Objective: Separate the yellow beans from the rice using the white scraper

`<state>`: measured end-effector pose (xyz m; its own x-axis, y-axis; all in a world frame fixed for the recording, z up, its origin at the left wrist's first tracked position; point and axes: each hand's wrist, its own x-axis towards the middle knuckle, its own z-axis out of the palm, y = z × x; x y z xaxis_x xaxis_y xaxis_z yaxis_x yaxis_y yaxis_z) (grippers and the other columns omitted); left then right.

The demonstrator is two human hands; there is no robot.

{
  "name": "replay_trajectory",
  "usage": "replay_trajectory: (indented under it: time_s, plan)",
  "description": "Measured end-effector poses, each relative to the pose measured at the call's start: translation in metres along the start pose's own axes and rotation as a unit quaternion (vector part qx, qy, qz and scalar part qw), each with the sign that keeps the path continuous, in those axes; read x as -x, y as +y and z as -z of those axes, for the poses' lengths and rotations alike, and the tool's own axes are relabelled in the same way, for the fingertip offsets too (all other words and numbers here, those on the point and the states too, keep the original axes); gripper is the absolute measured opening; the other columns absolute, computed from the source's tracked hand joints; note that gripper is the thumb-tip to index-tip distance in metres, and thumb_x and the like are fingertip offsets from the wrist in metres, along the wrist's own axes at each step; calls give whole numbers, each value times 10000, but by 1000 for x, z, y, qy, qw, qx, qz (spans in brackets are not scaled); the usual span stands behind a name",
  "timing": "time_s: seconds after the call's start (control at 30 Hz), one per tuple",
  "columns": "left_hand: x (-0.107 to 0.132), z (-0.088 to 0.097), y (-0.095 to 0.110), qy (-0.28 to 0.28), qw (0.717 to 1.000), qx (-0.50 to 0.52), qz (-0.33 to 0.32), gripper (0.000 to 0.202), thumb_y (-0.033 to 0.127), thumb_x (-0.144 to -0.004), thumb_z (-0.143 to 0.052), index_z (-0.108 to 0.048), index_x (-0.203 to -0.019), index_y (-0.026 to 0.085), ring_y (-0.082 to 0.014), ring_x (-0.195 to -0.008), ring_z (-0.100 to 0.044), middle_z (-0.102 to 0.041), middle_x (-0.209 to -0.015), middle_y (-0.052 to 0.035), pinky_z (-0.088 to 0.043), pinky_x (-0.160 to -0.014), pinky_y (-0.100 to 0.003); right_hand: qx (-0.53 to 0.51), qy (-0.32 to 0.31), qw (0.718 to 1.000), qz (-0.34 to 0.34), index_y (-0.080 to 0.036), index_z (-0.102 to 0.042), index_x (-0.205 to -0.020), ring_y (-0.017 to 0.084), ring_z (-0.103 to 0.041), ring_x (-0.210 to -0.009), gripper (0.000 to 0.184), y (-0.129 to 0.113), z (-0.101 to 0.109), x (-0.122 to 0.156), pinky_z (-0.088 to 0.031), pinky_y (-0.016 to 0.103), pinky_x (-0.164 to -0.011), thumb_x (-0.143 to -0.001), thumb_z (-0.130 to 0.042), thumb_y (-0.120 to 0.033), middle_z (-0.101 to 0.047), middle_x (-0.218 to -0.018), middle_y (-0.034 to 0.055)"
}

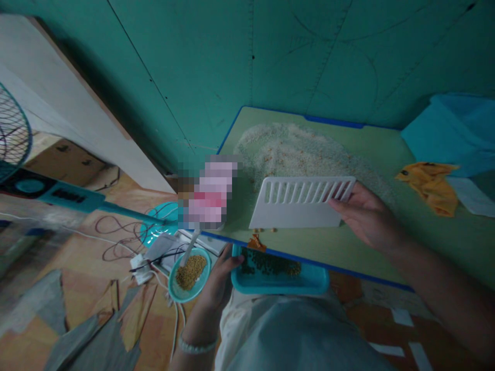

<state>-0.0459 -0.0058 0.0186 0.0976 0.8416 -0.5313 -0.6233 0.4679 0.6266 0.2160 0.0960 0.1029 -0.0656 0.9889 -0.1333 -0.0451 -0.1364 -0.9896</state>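
My right hand [365,216] grips the right end of a white slotted plastic scraper [301,203], held upright with its lower edge on the green table [386,154] near the front edge. A few brown grains lie just under the scraper. Behind it white rice [294,152] is spread over the table. My left hand [220,281] holds the left rim of a teal rectangular tray [309,283] below the table's blue front edge. The tray holds dark green and brown grains. An orange scrap [255,242] sits at the table edge above the tray.
A round teal bowl of brown grains [189,273] sits on the floor beside my left hand. A fan's stand [77,198] and cables [124,242] lie at left. A yellow cloth [433,185] and blue fabric [456,129] rest at the table's right. A teal wall rises behind.
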Motion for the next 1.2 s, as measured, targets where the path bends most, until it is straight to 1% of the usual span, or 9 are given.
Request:
replay_trajectory:
  time_s: [0.13, 0.33, 0.53, 0.67, 0.8, 0.87, 0.97, 1.1, 1.2]
  plan:
    - [-1, 2, -3, 5, 1000, 2, -11, 554, 180, -665, -722, -655, -1214, 219, -318, -1074, -676, -739, -1192, -56, -513, -928, -388, 2, -6, 1000, 0, -310, -635, -858, 230, -686, -824, 250, -1, 1, 1, -515, 424, -819, -662, -786, -342, -734, -802, -37]
    - [-1, 0, -2, 7, 1000, 1, -7, 535, 190, -661, -728, -667, -1193, 212, -326, -1119, -651, -759, -1145, -55, -506, -942, -388, 15, -25, 999, -16, -318, -639, -823, 228, -686, -802, 202, -3, 2, 5, -519, 409, -791, -683, -777, -368, -732, -792, -31]
    - [-1, -2, 0, 13, 1000, 4, -21, 503, 167, -655, -723, -688, -1155, 208, -320, -1150, -633, -754, -1163, -48, -494, -956, -369, 9, 7, 1000, -8, -316, -667, -815, 221, -686, -744, 251, -2, 3, 10, -544, 392, -728, -634, -814, -408, -733, -766, -31]
    - [-1, -1, -3, 4, 1000, -3, 17, 477, 201, -661, -738, -686, -1135, 214, -313, -971, -714, -799, -984, -47, -531, -870, -388, 14, 20, 1000, -15, -308, -678, -811, 219, -682, -725, 298, -2, 7, 14, -549, 382, -709, -593, -837, -433, -734, -751, -28]
    - [-2, -1, -9, -22, 1000, 5, 18, 315, 191, -687, -720, -713, -1001, 216, -242, -745, -741, -793, -758, -13, -544, -683, -296, 16, 47, 998, -27, -313, -675, -794, 225, -681, -704, 283, -1, 17, 21, -542, 377, -683, -595, -839, -430, -731, -725, -31]
    - [-2, -2, -12, -31, 999, 8, 14, 268, 187, -686, -720, -719, -952, 217, -217, -664, -729, -782, -714, -2, -529, -616, -272, 17, 58, 997, -36, -318, -677, -822, 229, -685, -718, 301, 1, 22, 27, -538, 378, -688, -596, -838, -433, -737, -740, -32]
    - [-4, -5, -12, -38, 999, -4, 28, 258, 189, -690, -713, -720, -946, 217, -209, -631, -717, -781, -724, -1, -516, -599, -278, 26, 75, 995, -55, -323, -677, -831, 233, -688, -716, 322, 3, 30, 37, -541, 384, -679, -583, -837, -452, -746, -761, -29]
    - [-5, -6, -12, -30, 999, -4, 34, 282, 182, -686, -715, -712, -965, 222, -220, -697, -723, -779, -734, 4, -516, -652, -288, 49, 108, 989, -83, -311, -691, -777, 240, -694, -684, 333, 3, 36, 49, -555, 383, -640, -534, -848, -478, -744, -716, -12]
    - [-5, -7, -13, -20, 999, 8, 27, 374, 186, -663, -733, -700, -1033, 216, -281, -932, -716, -797, -868, -28, -528, -799, -326, 35, 122, 989, -72, -311, -705, -779, 266, -715, -758, 304, 2, 37, 55, -578, 408, -687, -557, -837, -472, -759, -780, 1]
